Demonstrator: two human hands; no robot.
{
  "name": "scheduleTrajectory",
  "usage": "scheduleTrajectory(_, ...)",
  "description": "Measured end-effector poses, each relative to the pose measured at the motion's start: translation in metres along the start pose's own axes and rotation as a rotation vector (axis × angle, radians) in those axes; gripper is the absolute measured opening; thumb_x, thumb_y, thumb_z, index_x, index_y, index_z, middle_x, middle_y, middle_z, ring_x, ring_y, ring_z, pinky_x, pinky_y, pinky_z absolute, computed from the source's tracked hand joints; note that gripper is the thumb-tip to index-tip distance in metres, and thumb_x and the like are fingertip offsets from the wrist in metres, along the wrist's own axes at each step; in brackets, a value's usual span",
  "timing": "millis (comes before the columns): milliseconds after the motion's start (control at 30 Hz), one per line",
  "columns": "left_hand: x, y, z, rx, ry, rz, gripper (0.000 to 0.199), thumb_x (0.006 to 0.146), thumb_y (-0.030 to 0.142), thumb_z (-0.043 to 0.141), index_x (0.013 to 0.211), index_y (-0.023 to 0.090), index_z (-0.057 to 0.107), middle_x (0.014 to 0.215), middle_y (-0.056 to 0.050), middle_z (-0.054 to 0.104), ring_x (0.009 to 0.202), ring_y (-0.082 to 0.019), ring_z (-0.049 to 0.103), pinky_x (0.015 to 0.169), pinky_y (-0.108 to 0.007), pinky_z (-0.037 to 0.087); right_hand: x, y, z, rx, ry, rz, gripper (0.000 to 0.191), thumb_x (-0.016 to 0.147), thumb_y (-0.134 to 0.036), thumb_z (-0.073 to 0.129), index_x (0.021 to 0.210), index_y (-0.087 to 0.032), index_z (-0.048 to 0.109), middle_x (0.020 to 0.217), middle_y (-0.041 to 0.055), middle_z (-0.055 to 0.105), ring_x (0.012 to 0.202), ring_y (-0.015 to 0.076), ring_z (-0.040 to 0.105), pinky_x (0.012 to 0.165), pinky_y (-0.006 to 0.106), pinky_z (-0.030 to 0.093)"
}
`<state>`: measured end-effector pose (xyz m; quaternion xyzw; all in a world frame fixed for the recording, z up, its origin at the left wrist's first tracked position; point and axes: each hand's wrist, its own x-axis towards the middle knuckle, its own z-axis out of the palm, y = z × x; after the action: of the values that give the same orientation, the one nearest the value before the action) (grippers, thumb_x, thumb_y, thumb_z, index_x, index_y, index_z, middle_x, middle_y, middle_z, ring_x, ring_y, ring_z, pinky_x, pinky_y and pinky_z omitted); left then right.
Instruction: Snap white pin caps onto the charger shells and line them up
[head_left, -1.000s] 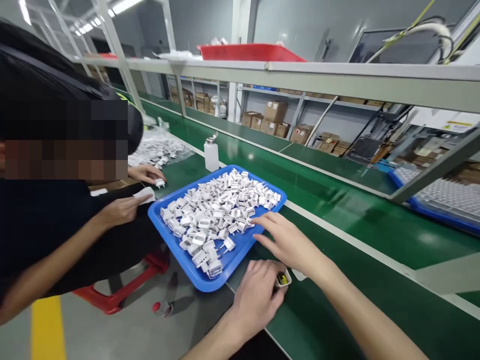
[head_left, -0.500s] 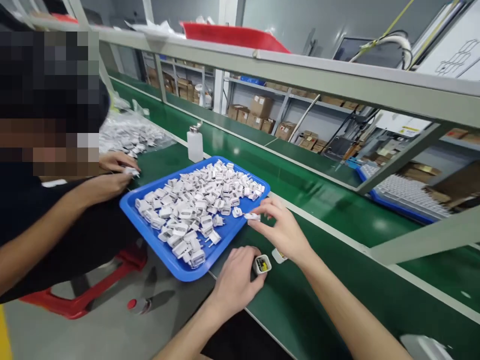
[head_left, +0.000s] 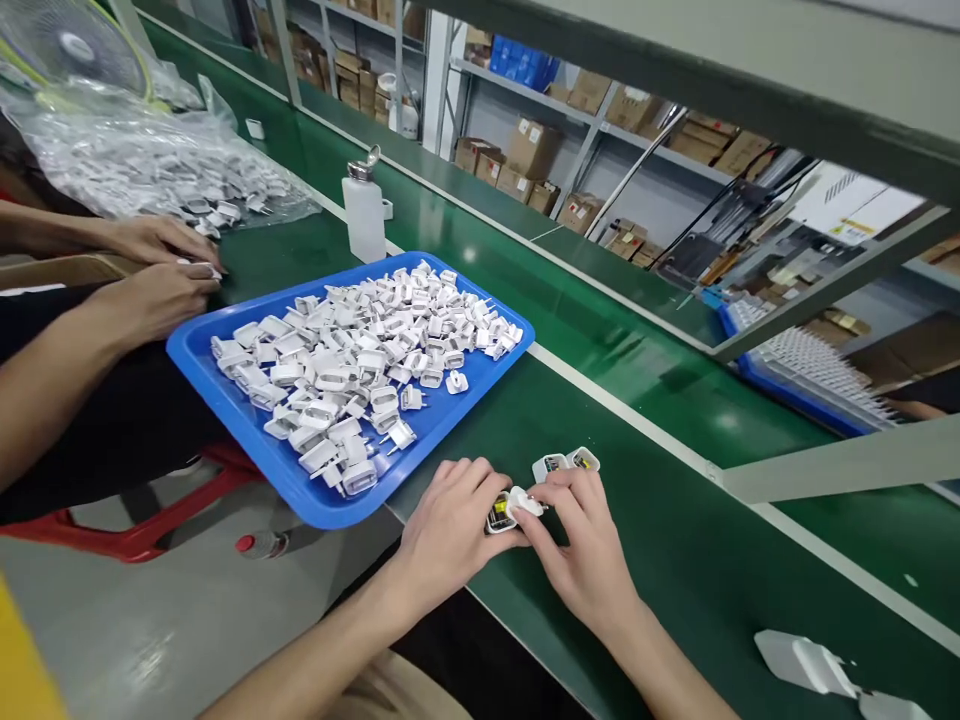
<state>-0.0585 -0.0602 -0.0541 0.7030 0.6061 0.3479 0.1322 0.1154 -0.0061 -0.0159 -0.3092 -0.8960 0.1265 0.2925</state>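
Note:
My left hand (head_left: 448,532) is shut on a small open white charger casing (head_left: 499,516) with yellow parts inside. My right hand (head_left: 579,532) pinches a white plug piece (head_left: 523,503) against that casing. Just beyond my right fingers lie two similar casings (head_left: 566,463) on the green belt (head_left: 660,560). A blue tray (head_left: 196,350) heaped with white plug pieces (head_left: 337,370) sits to the left of my hands. A co-worker's two hands (head_left: 157,270) work at the far left, one holding a small white piece.
A plastic bag of white plug pieces (head_left: 127,160) lies beyond the co-worker's hands, near a white pump bottle (head_left: 364,213) and a desk fan (head_left: 75,40). White objects (head_left: 806,663) lie at lower right. A blue-edged crate (head_left: 806,378) stands beyond a metal rail.
My view has swung left. My right hand has come from the tray's edge to my left hand, bringing the white plug piece to the casing. Another casing now shows beyond them.

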Motion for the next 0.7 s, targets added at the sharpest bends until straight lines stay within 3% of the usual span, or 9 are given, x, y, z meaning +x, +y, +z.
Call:
scheduleTrajectory(133,0.002,0.000,-0.006,-0.037,-0.069,0.037,0.047,0.083,0.050,0.081,0.112,0.021,0.057,0.105,-0.003,0.066,0.094,-0.025,0.061,0.082,-0.040,0.042,0.000,0.004,-0.002,0.125,-0.027,-0.017,0.005,0.102,-0.020,0.059,0.105,-0.024,0.061,0.095,0.0062,0.066,0.087,0.0228,0.060,0.077,0.040,0.052)
scheduleTrajectory(300,0.004,-0.007,-0.017,-0.127,-0.214,0.049,0.017,0.099,0.034,0.063,0.096,0.021,0.053,0.097,0.000,0.064,0.087,-0.021,0.059,0.080,-0.037,0.039,0.003,0.005,0.000,0.193,-0.108,-0.029,0.005,0.102,-0.019,0.060,0.104,-0.023,0.061,0.093,0.0050,0.067,0.084,0.0209,0.058,0.077,0.038,0.051)
scheduleTrajectory(700,0.005,-0.011,-0.015,-0.196,-0.176,0.065,0.018,0.099,0.030,0.063,0.093,0.021,0.049,0.099,0.000,0.065,0.087,-0.019,0.057,0.080,-0.036,0.036,0.012,-0.005,-0.006,0.108,-0.304,-0.033,0.013,0.105,-0.014,0.049,0.103,-0.020,0.061,0.092,0.0066,0.065,0.081,0.0206,0.054,0.076,0.037,0.047)
